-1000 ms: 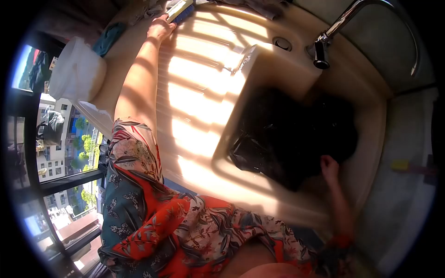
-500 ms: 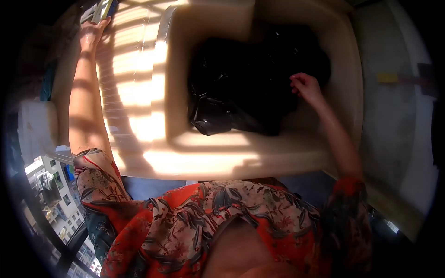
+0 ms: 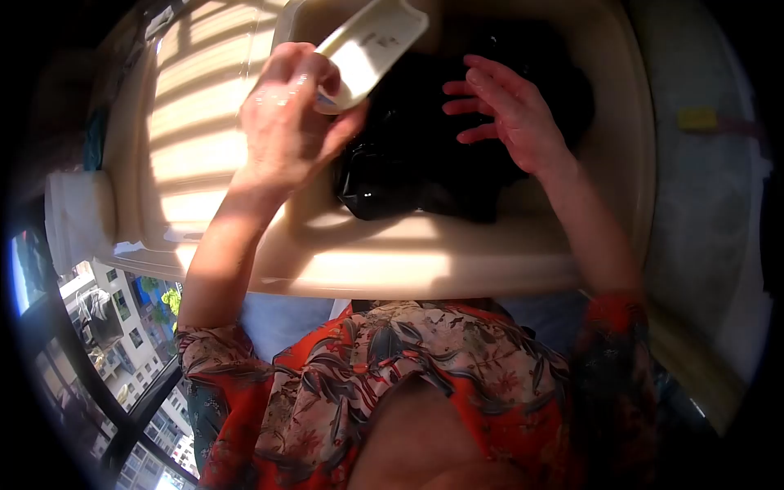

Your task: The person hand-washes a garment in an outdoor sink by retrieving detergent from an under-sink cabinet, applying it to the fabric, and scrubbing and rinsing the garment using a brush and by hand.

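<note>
My left hand [image 3: 286, 110], wet and closed, holds an off-white, box-like piece [image 3: 371, 49] with faint marks on its face; its exact kind I cannot make out. It is tilted above the left side of the basin [image 3: 351, 273]. A wet, glossy black heap of material [image 3: 392, 175] lies in the basin; whether it is cloth or plastic does not show. Over the right part of this heap, my right hand [image 3: 506, 110] is open with spread fingers and nothing in it.
A ribbed washboard-like surface [image 3: 192, 155] in striped sunlight adjoins the basin on the left. A white container [image 3: 82, 216] stands beyond it. Along the right runs a grey ledge [image 3: 694, 212] with a yellow object [image 3: 697, 119]. Window bars [image 3: 122, 425] are at lower left.
My left hand has come from the far upper left to above the basin, bringing the off-white piece. My right hand has risen slightly and its fingers have spread.
</note>
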Action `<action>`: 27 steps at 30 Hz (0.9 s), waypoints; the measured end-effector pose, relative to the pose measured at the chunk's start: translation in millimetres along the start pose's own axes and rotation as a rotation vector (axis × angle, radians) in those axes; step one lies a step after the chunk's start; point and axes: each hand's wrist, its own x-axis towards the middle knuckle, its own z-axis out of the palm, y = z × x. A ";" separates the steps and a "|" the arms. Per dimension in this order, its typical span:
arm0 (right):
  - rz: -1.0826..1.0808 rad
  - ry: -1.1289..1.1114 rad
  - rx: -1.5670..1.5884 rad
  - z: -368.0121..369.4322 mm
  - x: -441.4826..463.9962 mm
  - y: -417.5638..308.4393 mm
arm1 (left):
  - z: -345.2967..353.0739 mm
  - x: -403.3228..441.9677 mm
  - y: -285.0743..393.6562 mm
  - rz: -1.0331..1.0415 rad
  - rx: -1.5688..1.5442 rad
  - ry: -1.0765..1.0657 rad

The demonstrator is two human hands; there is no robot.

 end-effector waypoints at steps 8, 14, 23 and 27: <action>-0.077 0.247 -0.162 -66.9 72.4 47.9 | 120.2 -5.4 75.1 -0.024 -0.174 -0.387; -0.123 0.617 -1.240 -173.7 73.9 98.5 | 112.7 -19.0 -17.9 -0.592 0.075 -0.373; -0.068 0.813 -1.066 -308.5 146.9 273.7 | 192.4 -37.2 -39.9 -0.951 -0.290 -1.067; 0.368 0.337 -0.659 -314.0 137.7 225.3 | 183.3 -28.5 -55.4 -1.428 -0.931 -0.610</action>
